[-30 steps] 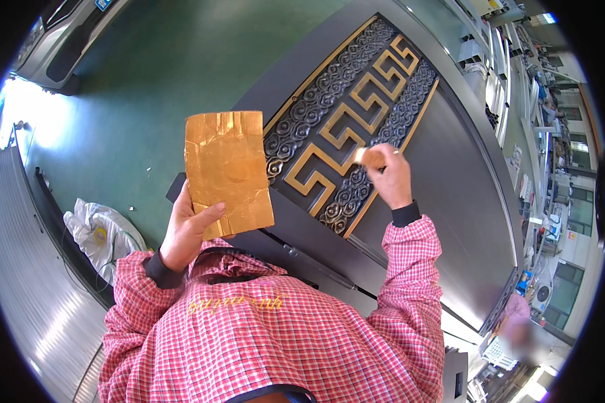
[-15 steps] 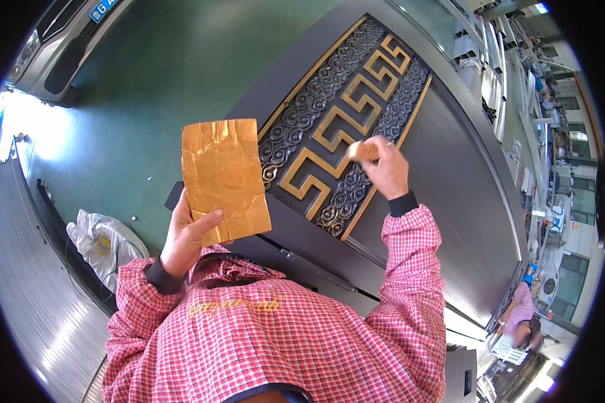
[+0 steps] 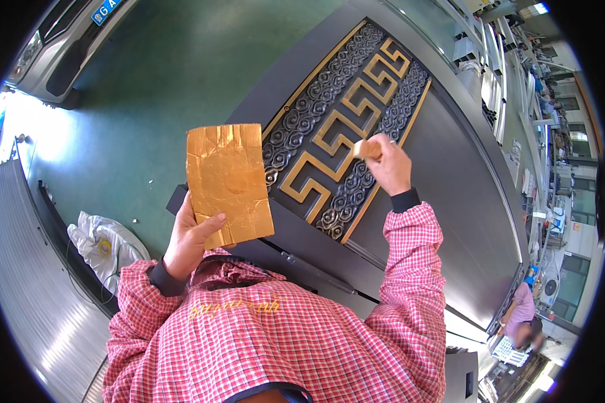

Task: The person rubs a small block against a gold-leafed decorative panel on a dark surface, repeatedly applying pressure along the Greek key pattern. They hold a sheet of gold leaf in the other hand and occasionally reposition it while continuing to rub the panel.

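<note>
My left hand grips the lower edge of a gold-coated, creased cardboard piece, thumb on its face. A small tan pad with a whitish end, perhaps a sponge or folded cloth, is pinched in my right hand. That hand is over a dark metal door panel, beside its raised gold meander strip. Dark scrollwork bands flank the strip, and thin gold edging runs along the outer sides. Whether the pad touches the panel I cannot tell.
Green floor lies beyond the panel, with a parked vehicle at the far left. A white plastic sack and a ribbed metal sheet are at my left. At the right, a person sits low near metal profiles.
Both hands have shifted slightly right in the picture, along with the cardboard and the pad. The grips look the same.
</note>
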Motion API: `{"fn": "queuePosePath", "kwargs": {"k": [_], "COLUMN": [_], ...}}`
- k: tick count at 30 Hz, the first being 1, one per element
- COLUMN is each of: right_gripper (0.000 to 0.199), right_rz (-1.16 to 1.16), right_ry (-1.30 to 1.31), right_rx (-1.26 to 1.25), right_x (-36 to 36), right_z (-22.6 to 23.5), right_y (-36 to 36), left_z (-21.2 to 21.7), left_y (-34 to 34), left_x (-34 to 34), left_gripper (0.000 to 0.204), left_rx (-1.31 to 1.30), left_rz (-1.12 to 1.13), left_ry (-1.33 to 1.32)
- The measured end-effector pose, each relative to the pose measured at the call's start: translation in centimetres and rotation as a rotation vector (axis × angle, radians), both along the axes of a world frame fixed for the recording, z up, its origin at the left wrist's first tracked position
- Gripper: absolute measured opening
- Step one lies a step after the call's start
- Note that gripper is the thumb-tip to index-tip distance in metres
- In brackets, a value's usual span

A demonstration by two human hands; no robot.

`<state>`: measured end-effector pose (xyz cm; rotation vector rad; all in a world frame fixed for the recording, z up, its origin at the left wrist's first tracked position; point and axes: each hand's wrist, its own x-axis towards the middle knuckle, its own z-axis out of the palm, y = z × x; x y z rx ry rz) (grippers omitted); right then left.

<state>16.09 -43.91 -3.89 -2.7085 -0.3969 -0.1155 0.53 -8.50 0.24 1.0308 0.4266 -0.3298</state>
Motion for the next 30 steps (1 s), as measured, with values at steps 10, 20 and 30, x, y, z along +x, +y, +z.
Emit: {"fn": "queuePosePath", "kwargs": {"k": [10,20,30], "right_gripper": [0.035,0.036,0.04], "right_rz": [-0.054,0.516,0.52], "right_ry": [0.005,0.007,-0.11], "right_rx": [0.229,0.234,0.184], "right_x": [-0.2,-5.3,-5.5], "right_z": [2.5,7.7,6.9], "right_y": [1.7,13.3,12.0], "left_z": [0.5,0.9,0.8], "left_y": [-0.8,-2.1,-2.2], "left_x": [0.7,1.2,1.4], "left_gripper": [0.061,0.059,0.06], "left_rx": [-0.015,0.097,0.133], "left_rz": [-0.047,-0.158,-0.15], "left_ry": [-0.021,-0.137,-0.15]}}
